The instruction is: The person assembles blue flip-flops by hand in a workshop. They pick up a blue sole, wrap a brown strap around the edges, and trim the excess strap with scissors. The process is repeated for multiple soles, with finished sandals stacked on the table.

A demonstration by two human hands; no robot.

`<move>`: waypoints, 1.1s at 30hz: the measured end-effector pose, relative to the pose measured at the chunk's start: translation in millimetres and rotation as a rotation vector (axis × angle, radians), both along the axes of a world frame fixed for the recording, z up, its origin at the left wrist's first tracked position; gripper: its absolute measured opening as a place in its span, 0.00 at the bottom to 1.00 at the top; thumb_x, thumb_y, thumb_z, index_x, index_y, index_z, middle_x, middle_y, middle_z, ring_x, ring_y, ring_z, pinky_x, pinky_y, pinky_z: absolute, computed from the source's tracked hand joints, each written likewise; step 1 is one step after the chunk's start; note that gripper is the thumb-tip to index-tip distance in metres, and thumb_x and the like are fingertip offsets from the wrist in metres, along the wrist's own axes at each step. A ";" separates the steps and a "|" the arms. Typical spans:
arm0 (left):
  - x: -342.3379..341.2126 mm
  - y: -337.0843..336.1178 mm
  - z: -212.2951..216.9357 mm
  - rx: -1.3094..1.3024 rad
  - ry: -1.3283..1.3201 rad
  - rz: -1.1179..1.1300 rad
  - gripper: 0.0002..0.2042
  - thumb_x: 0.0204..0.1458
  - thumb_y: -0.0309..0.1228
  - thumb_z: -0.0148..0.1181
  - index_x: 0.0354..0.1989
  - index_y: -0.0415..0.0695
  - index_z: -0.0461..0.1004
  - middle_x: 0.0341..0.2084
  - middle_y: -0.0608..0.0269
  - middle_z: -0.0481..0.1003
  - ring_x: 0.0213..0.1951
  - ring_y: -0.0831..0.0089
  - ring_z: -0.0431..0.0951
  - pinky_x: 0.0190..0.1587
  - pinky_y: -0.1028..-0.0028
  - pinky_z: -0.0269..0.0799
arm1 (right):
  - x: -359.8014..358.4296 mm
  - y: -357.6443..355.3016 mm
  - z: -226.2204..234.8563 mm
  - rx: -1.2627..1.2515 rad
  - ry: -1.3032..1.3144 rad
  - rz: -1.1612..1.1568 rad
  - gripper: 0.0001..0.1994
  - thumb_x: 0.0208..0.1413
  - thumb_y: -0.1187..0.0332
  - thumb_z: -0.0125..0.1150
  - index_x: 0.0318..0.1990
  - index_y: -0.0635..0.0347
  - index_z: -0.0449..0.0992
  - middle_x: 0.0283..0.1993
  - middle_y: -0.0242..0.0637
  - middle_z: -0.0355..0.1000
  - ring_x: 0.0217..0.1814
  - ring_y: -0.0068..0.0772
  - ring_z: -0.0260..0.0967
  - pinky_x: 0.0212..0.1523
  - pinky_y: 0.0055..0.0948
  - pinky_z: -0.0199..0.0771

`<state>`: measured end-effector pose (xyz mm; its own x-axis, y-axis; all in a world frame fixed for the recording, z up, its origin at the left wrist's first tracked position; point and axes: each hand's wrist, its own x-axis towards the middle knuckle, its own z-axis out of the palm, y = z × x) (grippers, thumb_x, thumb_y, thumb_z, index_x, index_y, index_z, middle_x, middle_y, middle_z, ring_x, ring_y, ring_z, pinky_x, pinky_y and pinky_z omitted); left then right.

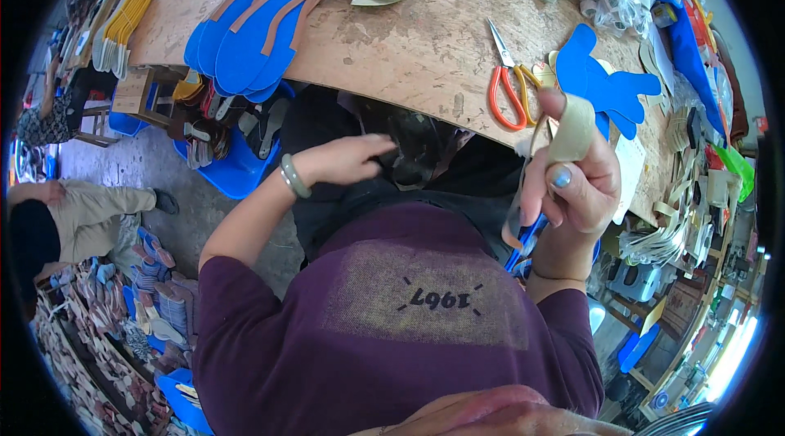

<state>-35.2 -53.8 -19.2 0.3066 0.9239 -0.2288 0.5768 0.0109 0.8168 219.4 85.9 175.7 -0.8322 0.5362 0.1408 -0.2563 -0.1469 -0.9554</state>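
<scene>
Head view: the right hand (576, 178), at about three o'clock, is raised just off the bench (392, 51) edge, its grip clenched around a beige strap piece (571, 129) that stands upright between thumb and fingers, with a blue-handled tool (523, 241) tucked low in the palm. The left hand (343, 159), near centre, reaches down below the bench edge into dark material (417, 150); its fingers are loosely curled, and I cannot tell whether they hold anything. Orange-handled scissors (511, 80) lie on the bench at one o'clock, just beside blue cut-outs (609, 80). Blue insoles (253, 23) lie stacked at eleven o'clock.
</scene>
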 end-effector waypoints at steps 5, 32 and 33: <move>34.9 -0.6 99.8 -0.215 -0.859 -0.236 0.34 0.60 0.52 0.42 0.64 0.35 0.55 0.62 0.49 0.59 0.62 0.63 0.60 0.63 0.67 0.55 | -36.1 -10.6 24.5 0.050 -0.190 0.074 0.26 0.53 0.71 0.48 0.59 0.78 0.59 0.17 0.39 0.69 0.08 0.10 0.47 0.09 0.11 0.43; -21.9 57.9 142.2 0.397 -1.756 0.503 0.16 0.64 0.34 0.43 0.53 0.36 0.64 0.22 0.71 0.59 0.21 0.84 0.56 0.23 0.83 0.55 | 111.4 4.4 -97.4 0.475 -0.644 0.549 0.21 0.55 0.63 0.61 0.54 0.61 0.71 0.42 0.43 0.76 0.44 0.34 0.75 0.46 0.30 0.74; -18.9 63.8 147.6 0.361 -1.739 0.458 0.15 0.64 0.33 0.42 0.53 0.36 0.64 0.22 0.72 0.58 0.21 0.85 0.55 0.22 0.84 0.53 | 90.4 0.9 -103.7 0.496 -0.570 0.460 0.27 0.52 0.60 0.63 0.58 0.61 0.66 0.47 0.45 0.74 0.50 0.38 0.72 0.51 0.32 0.70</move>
